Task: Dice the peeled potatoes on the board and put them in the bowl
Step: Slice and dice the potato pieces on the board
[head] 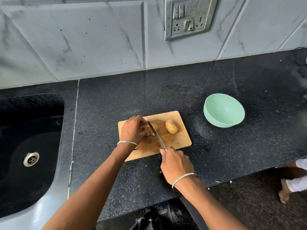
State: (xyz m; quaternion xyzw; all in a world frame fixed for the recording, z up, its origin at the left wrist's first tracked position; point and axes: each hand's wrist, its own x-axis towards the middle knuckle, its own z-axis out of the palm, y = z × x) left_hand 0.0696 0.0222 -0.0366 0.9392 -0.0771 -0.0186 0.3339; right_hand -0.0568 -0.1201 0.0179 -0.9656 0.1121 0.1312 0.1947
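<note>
A wooden cutting board (179,141) lies on the black counter. My left hand (133,130) grips a peeled potato (154,127) at the board's left part, fingers curled over it. My right hand (175,165) grips the handle of a knife (157,136), whose blade lies across that potato. A second whole potato (171,127) rests on the board to the right, apart from the blade. A mint-green bowl (224,112) stands tilted on the counter to the right of the board, with nothing in it.
A black sink (29,138) with a metal drain is at the left. A tiled wall with a switch panel (189,17) rises behind. The counter's front edge runs below my right wrist. Another person's feet (292,181) show at the right on the floor.
</note>
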